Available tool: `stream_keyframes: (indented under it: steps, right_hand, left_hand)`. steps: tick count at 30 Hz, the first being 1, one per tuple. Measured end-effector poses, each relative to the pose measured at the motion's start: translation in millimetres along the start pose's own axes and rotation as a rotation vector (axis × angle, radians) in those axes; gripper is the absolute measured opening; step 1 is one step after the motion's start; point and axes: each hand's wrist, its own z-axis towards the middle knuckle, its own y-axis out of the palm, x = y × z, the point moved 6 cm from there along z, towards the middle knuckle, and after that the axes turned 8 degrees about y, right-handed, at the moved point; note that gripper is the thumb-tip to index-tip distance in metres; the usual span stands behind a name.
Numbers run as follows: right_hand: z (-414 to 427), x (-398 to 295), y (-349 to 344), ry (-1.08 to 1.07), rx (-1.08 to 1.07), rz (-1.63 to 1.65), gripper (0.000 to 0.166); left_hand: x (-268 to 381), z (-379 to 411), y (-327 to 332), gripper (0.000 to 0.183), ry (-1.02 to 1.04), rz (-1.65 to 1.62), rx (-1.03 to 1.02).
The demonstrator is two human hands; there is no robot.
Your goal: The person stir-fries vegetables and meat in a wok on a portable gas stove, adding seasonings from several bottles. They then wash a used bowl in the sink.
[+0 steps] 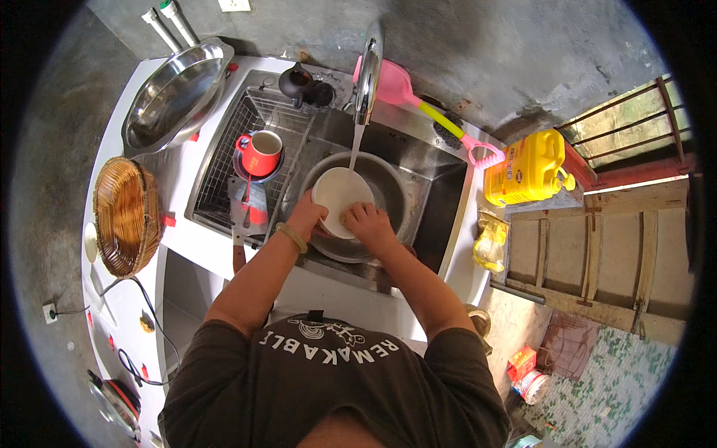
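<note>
My left hand [308,215] grips the left rim of a white bowl [336,193], tilted under the running faucet [367,84]. A bangle circles my left wrist. My right hand [369,227] reaches into the bowl, fingers curled against its inner surface. Something brownish shows at those fingertips, too small to tell what it is. Water falls from the spout into the bowl. Below the bowl, a round metal basin [395,193] sits in the stainless steel sink [442,168].
Left of the basin, a wire rack [224,151] holds a red mug [263,154] and a cleaver [246,210]. Farther left are a large metal pan [173,101] and a wicker basket [126,215]. A pink toy shovel [395,81] and yellow detergent jug [524,168] stand right of the faucet.
</note>
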Motion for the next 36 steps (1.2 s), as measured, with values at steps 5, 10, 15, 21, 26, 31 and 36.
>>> stream_keyframes:
  steps: [5,10,15,21,26,31,36]
  right_hand:
    - [3.4,-36.0,10.4,0.264,-0.189,0.249,0.03]
    - [-10.0,-13.5,7.4,0.074,-0.166,0.073,0.03]
    - [-3.8,-20.4,14.9,0.181,-0.234,0.245,0.03]
    - [-7.6,-36.9,10.2,0.083,-0.243,0.173,0.029]
    - [-10.0,3.9,8.7,-0.086,0.003,-0.237,0.033]
    - [-9.2,94.7,7.0,0.43,-0.193,-0.257,0.05]
    - [-1.3,93.4,-27.2,0.669,-0.188,0.128,0.061]
  left_hand:
    - [-10.1,-10.5,5.6,0.07,0.182,-0.024,0.21]
    - [-0.9,-13.2,-5.8,0.063,0.157,0.123,0.086]
    - [1.6,-19.7,7.3,0.059,0.146,-0.044,0.204]
    - [-29.7,6.3,-34.9,0.06,0.302,0.407,0.256]
    - [-6.6,-3.2,-23.4,0.055,0.225,0.677,0.161]
    - [10.5,-2.6,-27.6,0.055,0.367,1.172,0.243]
    - [44.6,-25.6,0.1,0.056,0.66,1.361,0.186]
